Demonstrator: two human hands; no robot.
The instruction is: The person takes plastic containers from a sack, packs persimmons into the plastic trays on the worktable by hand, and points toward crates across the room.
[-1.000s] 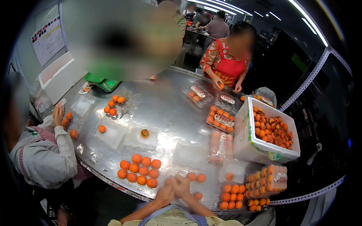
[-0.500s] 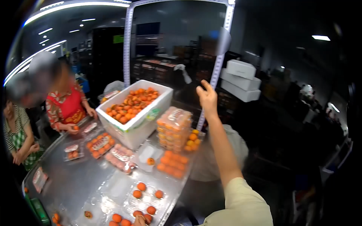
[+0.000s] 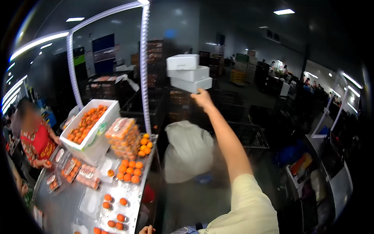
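Note:
My right hand (image 3: 202, 100) is stretched far forward over the space beyond the table, fingers extended, holding nothing I can see. In the view it overlaps the lowest of the stacked white foam boxes (image 3: 189, 73); whether it touches them I cannot tell. Only part of my left hand (image 3: 147, 230) shows at the bottom edge, its fingers curled together by the table's right side; what they hold is hidden. Nearby, several orange persimmons (image 3: 120, 217) sit in clear plastic trays. A full tray of persimmons (image 3: 129, 171) lies farther up the table.
On the metal table (image 3: 58, 206) stand a large foam box (image 3: 93, 150) of persimmons and stacked clear packs (image 3: 124, 138). A co-worker in a red apron (image 3: 42, 142) is at the left. A pale covered bundle (image 3: 189, 150), dark crates (image 3: 249, 134) and a lit frame post (image 3: 145, 70) are nearby.
The view has swung right, so the table and foam boxes appear farther left. My right hand has gone from raised with fingers spread to lower, overlapping the foam boxes. My left hand has left the persimmons.

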